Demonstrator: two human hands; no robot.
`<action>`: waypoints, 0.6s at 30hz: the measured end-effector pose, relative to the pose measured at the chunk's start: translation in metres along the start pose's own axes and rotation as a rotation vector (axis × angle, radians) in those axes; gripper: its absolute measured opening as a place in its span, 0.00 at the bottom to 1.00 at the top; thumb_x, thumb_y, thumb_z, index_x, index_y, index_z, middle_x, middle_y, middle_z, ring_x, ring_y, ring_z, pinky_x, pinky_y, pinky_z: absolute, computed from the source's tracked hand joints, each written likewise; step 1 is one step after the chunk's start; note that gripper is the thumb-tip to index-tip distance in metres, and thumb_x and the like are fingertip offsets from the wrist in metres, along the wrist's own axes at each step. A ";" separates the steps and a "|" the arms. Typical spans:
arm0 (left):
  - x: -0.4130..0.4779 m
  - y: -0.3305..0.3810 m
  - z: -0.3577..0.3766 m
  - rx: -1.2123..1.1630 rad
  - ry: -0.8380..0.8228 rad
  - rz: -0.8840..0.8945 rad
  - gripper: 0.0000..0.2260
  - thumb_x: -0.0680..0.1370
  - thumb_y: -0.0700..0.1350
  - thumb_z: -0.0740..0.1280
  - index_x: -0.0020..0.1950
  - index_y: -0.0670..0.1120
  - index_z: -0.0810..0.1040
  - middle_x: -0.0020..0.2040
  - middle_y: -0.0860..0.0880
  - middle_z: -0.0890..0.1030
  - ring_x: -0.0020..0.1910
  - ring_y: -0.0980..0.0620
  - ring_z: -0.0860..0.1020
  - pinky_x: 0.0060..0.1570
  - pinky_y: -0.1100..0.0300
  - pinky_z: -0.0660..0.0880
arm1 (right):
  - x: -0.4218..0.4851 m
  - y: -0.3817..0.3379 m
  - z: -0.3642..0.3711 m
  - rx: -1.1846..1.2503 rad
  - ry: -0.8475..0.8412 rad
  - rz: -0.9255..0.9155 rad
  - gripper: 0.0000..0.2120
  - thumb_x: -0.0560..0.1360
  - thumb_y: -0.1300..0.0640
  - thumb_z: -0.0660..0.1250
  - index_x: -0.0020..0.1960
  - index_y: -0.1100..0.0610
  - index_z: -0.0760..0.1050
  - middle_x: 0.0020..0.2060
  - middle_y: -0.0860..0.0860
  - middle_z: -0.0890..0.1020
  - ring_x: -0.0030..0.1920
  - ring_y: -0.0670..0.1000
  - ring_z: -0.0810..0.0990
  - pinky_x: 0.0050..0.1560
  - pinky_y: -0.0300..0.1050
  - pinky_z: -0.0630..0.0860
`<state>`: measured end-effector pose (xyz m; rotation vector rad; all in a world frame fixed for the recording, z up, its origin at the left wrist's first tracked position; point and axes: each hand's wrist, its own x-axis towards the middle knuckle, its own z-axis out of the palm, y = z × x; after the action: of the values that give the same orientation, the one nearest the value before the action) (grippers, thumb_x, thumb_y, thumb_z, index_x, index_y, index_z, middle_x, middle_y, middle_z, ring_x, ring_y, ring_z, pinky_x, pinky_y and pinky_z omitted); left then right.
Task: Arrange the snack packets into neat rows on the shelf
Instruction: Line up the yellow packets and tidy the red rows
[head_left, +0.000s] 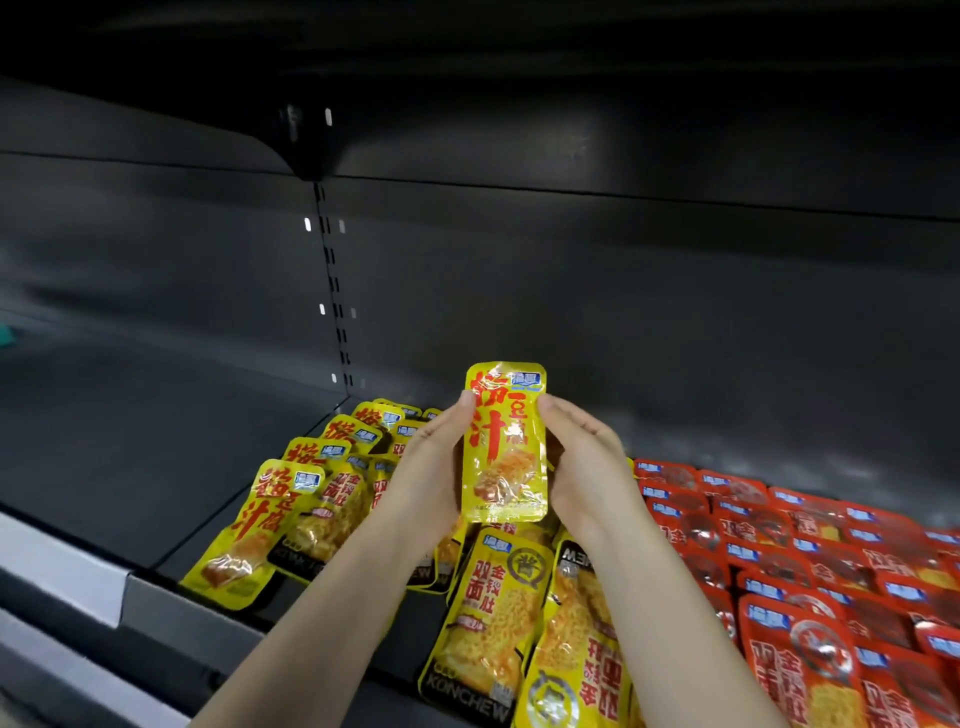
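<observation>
Hands grip from both sides: the left hand (431, 462) and the right hand (582, 462) pinch the edges of a shiny yellow plastic snack packet (506, 452) with red letters. It stands tall, top end up, above yellow packets (483, 608) and red packets (779, 545) on the dark metal shelf (130, 441).

A dark grey metal back panel (623, 291) fills the view, split by a slotted upright (332, 280) with a bracket (307, 156) at its top under an upper board (467, 78). The shelf (130, 426) is dark too; a pale rail (62, 566) runs along its front edge. Light is dim.
</observation>
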<state>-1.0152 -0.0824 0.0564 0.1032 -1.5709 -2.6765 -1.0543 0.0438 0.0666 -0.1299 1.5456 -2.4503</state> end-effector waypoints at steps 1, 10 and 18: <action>0.000 0.001 -0.001 -0.019 -0.030 -0.018 0.21 0.77 0.56 0.60 0.65 0.45 0.75 0.60 0.43 0.80 0.60 0.43 0.78 0.61 0.43 0.72 | 0.000 0.000 0.000 0.013 -0.007 0.011 0.10 0.76 0.58 0.66 0.54 0.61 0.79 0.48 0.59 0.84 0.50 0.58 0.83 0.55 0.55 0.78; 0.001 0.001 -0.005 -0.148 -0.105 -0.091 0.21 0.77 0.57 0.59 0.65 0.46 0.74 0.61 0.43 0.80 0.59 0.44 0.79 0.60 0.45 0.72 | -0.004 -0.001 0.006 -0.005 -0.049 -0.003 0.11 0.77 0.57 0.64 0.57 0.61 0.78 0.49 0.58 0.84 0.50 0.56 0.83 0.50 0.52 0.80; 0.006 0.022 -0.016 -0.123 -0.113 -0.088 0.18 0.79 0.56 0.58 0.60 0.46 0.78 0.55 0.43 0.83 0.53 0.46 0.82 0.51 0.49 0.76 | -0.004 -0.010 0.030 -0.068 0.006 -0.066 0.13 0.77 0.59 0.64 0.59 0.64 0.76 0.48 0.60 0.83 0.48 0.56 0.82 0.49 0.51 0.80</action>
<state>-1.0196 -0.1076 0.0673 0.0179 -1.4579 -2.8862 -1.0457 0.0225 0.0888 -0.1883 1.6533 -2.4504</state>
